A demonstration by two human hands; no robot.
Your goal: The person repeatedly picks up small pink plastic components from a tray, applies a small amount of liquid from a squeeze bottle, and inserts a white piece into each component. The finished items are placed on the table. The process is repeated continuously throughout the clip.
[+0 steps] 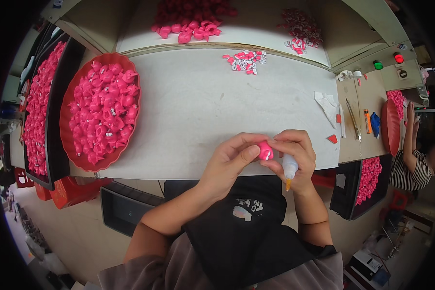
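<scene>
Between the fingertips of my left hand [230, 157] is a small pink plastic figure part [265, 152] with a white patch on its front. My right hand [296, 153] touches the same part with its fingertips. It also keeps a translucent glue bottle [290, 166] against the palm, its amber nozzle tipped downward toward me. Both hands are above the near edge of the white-covered table [188, 111]. Small pink and white pieces [246, 61] lie in a loose pile at the table's far side.
A red scalloped basin [66, 140] of pink parts stands at left, beside a black tray [46, 179] of more. A shelf at the back bears pink parts [193, 31]. At right lie tweezers [353, 118] and an orange tube [368, 121]. Another person [413, 166] sits far right.
</scene>
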